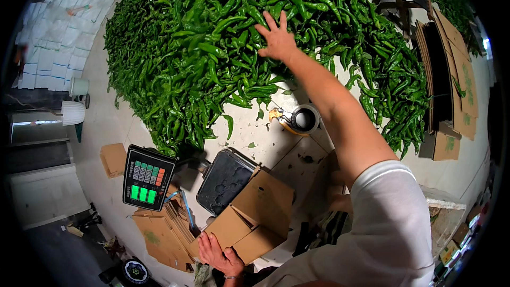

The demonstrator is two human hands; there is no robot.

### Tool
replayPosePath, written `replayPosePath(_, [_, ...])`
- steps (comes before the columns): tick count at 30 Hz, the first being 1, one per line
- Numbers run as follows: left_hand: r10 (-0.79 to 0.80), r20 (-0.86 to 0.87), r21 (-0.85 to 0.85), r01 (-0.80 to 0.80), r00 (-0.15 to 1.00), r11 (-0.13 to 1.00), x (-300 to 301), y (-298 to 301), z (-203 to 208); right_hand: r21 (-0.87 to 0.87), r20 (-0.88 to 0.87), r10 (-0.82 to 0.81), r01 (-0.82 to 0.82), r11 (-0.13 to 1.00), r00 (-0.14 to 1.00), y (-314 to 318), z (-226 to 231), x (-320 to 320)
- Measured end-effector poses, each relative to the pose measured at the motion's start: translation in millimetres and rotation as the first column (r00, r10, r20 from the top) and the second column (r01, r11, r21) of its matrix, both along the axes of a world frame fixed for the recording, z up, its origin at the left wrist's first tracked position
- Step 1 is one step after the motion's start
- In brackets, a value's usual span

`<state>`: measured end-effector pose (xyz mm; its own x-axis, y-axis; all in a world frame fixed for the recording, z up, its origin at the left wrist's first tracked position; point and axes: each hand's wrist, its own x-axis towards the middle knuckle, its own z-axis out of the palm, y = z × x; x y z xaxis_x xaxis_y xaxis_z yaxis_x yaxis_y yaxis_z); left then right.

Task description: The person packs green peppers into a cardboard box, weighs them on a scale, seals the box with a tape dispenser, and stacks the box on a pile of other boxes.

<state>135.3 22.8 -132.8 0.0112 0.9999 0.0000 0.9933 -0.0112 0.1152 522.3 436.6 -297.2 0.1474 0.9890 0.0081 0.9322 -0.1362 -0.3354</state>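
Note:
A big heap of long green chili peppers [186,64] covers the floor ahead. My right hand [277,41] is stretched out over its middle, fingers spread, touching or just above the peppers, with nothing in it. Close to me, an open cardboard box [249,228] sits tilted against the near edge of a scale's black platform [223,180], its flaps raised. My left hand [217,254] holds the box at its near left edge, fingers along the side and thumb apart. The inside of the box is mostly hidden by its flaps.
Left of the platform stands the scale's lit keypad display [150,178]. A tape dispenser [294,120] lies under my right arm. Flattened cartons [162,236] lie at the lower left, more cartons [451,74] stand at the right. White stacked packs [58,37] fill the far left.

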Motion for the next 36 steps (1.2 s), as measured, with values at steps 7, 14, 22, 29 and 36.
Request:
replayPosePath(7, [0.009,-0.027,0.037,-0.008,1.000,0.999,5,1,-1,-0.106,-0.139,-0.181,0.167,0.980,0.974,-8,-14,-50])
replayPosePath(14, [0.021,-0.037,0.051,-0.019,0.999,0.999,9,1,1,0.265,-0.312,-0.107,0.194,0.945,0.944,-7,-39,-11])
replayPosePath(22, [0.020,-0.009,0.058,-0.019,1.000,0.998,9,-3,0,-0.026,-0.823,0.166,0.329,0.944,-0.543,-80,-40,44])
replayPosePath(29, [0.032,0.029,0.058,-0.033,0.999,0.998,12,0,1,0.262,-0.223,0.268,0.207,0.943,-0.937,-132,-23,73])
replayPosePath(36, [0.043,-0.002,0.038,-0.043,0.999,0.998,16,-1,1,0.147,-0.529,0.214,0.160,0.976,-0.821,-162,-50,96])
